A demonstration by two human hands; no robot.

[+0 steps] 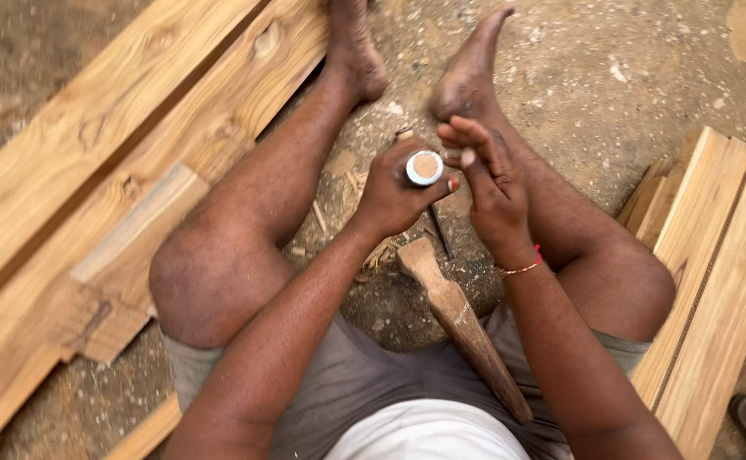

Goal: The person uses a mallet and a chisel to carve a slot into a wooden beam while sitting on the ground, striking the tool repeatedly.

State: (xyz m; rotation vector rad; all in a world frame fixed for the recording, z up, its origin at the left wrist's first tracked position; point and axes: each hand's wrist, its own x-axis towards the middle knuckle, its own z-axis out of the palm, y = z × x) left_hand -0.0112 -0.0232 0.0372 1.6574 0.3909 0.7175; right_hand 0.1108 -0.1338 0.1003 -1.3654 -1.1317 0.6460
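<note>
The chisel (pixel 424 168) showed a round wooden handle end ringed by a metal band, pointing up at you. Your left hand (pixel 394 194) was clenched around its handle, above the ground between your legs. Your right hand (pixel 490 183) was just beside it, fingers (pixel 475 140) loosely apart, fingertips near the band; contact could not be confirmed.

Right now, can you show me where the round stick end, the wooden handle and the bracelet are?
round stick end (pixel 425 167), head view, on its flat round face
wooden handle (pixel 462 324), head view, middle of the shaft
bracelet (pixel 522 268), head view, on the band at the wrist
</note>
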